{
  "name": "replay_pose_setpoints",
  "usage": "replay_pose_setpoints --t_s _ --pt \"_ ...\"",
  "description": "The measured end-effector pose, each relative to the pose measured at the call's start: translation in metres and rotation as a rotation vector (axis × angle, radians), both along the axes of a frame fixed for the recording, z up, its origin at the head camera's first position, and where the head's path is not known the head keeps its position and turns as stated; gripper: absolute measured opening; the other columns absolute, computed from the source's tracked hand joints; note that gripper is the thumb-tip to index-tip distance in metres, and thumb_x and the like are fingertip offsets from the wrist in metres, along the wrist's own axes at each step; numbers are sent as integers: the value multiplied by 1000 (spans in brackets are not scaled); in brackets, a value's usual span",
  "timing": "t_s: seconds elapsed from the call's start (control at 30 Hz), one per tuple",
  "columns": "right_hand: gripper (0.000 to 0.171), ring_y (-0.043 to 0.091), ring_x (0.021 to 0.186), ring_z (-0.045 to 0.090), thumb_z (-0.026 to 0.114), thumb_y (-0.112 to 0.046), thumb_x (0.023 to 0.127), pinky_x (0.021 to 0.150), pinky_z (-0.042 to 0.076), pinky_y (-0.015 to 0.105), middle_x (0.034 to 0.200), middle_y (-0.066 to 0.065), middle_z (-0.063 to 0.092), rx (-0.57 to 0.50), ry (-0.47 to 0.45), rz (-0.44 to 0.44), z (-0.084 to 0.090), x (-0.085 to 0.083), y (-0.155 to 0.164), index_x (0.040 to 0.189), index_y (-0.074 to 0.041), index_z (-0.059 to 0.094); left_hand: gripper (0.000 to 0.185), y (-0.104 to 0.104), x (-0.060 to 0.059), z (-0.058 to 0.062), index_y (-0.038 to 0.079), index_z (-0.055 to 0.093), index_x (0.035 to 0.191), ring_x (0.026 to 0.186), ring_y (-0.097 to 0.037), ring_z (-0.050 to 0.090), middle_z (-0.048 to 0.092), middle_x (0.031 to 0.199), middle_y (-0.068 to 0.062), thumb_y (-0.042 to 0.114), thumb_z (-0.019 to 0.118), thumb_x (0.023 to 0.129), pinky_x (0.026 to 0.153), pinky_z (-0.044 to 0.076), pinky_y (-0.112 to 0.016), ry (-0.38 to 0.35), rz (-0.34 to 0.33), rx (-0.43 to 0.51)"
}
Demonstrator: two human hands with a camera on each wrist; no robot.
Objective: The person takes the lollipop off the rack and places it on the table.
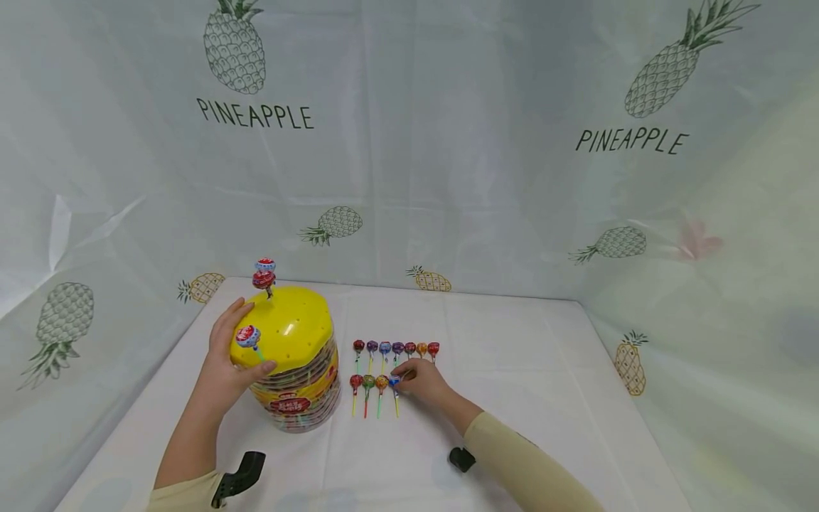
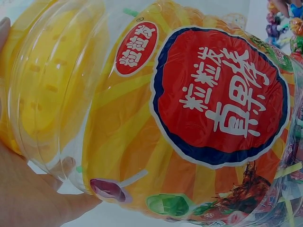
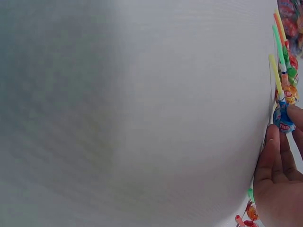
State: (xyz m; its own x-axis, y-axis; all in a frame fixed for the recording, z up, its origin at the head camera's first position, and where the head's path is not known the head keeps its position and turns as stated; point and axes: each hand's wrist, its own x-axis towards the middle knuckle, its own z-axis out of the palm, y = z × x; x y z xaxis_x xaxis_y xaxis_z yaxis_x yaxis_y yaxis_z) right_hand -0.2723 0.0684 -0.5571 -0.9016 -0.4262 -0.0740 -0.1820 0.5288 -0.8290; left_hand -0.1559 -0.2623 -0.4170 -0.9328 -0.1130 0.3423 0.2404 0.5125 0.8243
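Left hand (image 1: 225, 361): fingers curled around yellow lid (image 1: 288, 328) of lollipop tub (image 1: 301, 395), left on desk (image 1: 544, 384) | Lid: three lollipops stand in its holes | Right of tub: two lollipop rows | Right hand (image 1: 422, 378): fingertips pinch blue lollipop (image 1: 394, 382), rightmost of near row.

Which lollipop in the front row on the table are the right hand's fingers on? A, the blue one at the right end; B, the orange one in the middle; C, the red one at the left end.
A: the right hand pinches the blue lollipop at the right end of the front row, beside the orange lollipop.
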Motion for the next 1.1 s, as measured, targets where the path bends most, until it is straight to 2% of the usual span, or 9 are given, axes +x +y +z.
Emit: replay_pose_setpoints --t_s 0.43,1.1 --pt "18 12 74 56 78 -8 82 63 50 26 87 -4 64 1 46 -23 -1 4 -2 100 -9 75 100 -1 -1 0 20 23 155 132 -46 26 5 161 -7 2 81 75 81 34 -1 1 0 7" --pt "18 13 73 54 77 -8 83 61 47 26 87 -4 63 18 65 -41 1 8 -3 100 -9 73 98 0 0 -1 21 24 155 130 -42 29 6 161 -5 4 81 76 83 34 -2 19 -13 10"
